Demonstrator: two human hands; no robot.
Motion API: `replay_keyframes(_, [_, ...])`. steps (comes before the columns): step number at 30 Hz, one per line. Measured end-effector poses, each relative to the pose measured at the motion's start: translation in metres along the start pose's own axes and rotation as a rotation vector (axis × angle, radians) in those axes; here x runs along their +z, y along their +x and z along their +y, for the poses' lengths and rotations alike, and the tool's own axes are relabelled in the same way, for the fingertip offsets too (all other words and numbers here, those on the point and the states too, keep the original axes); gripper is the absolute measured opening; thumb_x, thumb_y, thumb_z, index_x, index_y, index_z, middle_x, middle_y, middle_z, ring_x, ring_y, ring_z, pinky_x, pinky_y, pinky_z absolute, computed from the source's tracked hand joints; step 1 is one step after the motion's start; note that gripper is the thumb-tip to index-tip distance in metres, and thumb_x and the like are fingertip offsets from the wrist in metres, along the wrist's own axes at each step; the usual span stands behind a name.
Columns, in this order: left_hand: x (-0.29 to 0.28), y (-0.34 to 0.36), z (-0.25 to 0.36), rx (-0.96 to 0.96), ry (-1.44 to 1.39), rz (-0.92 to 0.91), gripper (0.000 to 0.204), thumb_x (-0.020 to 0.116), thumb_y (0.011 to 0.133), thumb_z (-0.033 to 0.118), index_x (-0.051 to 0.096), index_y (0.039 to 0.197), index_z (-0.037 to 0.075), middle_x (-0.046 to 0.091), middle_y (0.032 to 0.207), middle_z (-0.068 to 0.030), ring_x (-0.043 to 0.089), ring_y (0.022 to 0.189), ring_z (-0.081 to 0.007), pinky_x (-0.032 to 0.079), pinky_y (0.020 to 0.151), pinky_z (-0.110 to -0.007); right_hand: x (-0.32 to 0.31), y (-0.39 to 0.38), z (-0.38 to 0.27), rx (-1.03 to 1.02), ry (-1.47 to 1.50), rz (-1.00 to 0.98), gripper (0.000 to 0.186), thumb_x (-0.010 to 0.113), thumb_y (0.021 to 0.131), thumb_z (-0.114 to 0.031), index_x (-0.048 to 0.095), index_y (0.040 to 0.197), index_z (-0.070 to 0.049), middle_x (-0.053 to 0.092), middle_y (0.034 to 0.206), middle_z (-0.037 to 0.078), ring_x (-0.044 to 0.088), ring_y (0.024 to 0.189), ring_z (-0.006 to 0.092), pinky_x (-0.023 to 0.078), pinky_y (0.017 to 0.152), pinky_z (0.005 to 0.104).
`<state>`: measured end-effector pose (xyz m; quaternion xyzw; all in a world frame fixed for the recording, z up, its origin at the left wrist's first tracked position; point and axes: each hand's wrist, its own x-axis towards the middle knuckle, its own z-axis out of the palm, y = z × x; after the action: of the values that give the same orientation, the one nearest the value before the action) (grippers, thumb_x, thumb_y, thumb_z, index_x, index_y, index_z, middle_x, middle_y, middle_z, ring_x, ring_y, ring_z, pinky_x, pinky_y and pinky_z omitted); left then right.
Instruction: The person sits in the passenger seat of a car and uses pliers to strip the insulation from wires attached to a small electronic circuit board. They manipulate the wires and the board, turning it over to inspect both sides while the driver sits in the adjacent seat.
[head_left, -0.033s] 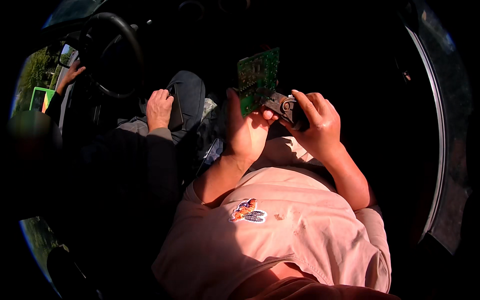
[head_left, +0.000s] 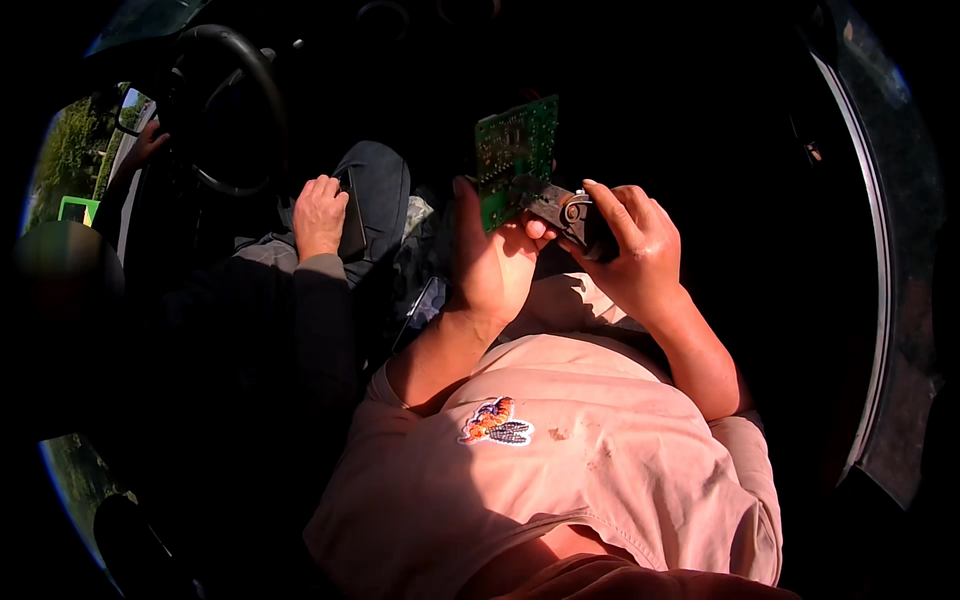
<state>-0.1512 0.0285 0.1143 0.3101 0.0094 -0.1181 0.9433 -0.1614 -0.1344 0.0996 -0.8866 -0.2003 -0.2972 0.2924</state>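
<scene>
Held upright in my left hand (head_left: 488,262) is a green circuit board (head_left: 514,160) with rows of pale solder points. My thumb lies along its left edge, and the fingers are behind and below it. My right hand (head_left: 637,240) is closed around a dark tool that looks like pliers (head_left: 556,207), with a round pivot showing. The tool's metal end touches or overlaps the lower right part of the board; deep shadow hides exactly where it bites. Thin reddish wires show faintly behind the board's top edge.
I sit in a vehicle. At left, another person's hand (head_left: 319,218) rests on a dark flat object near their knee (head_left: 372,185); their other hand (head_left: 150,145) is by the steering wheel (head_left: 262,95). A phone-like object (head_left: 425,305) lies beside my left forearm. The door edge (head_left: 868,180) runs along the right.
My hands, the circuit board and the pliers look the same. Outside the left window, the green object has shifted, and the other person's hand by the wheel has fallen into shade.
</scene>
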Motion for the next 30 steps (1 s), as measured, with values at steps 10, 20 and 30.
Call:
replay_keyframes(10, [-0.022,-0.018,0.011,0.018,-0.022,-0.04,0.054,0.036,0.093,0.059,0.056,0.109,0.011,0.06,0.089,-0.0021,0.053,0.074,-0.0137,0.045,0.083,-0.033,0.011,-0.01,-0.026,0.018,0.006,-0.003,0.055,0.073,0.059,-0.01,0.059,0.112,-0.006,0.057,0.084,0.01,0.057,0.067,0.0265,0.047,0.059,0.0359])
replay_keyframes(20, [-0.011,-0.032,0.02,-0.007,0.002,0.035,0.057,0.033,0.095,0.056,0.056,0.1,0.005,0.058,0.08,-0.0031,0.051,0.074,-0.0134,0.044,0.076,-0.031,0.019,-0.021,-0.046,0.05,-0.091,-0.042,0.064,0.081,0.055,-0.015,0.057,0.114,-0.007,0.053,0.085,0.008,0.053,0.066,0.0228,0.045,0.058,0.0327])
replay_keyframes(30, [-0.024,-0.021,0.008,0.027,0.121,0.266,0.047,0.044,0.092,0.055,0.056,0.104,0.012,0.059,0.087,-0.0005,0.05,0.074,-0.011,0.043,0.077,-0.031,0.011,-0.013,-0.034,-0.032,-0.21,-0.106,0.061,0.075,0.057,-0.012,0.056,0.115,-0.007,0.053,0.083,0.007,0.055,0.07,0.0217,0.044,0.064,0.0336])
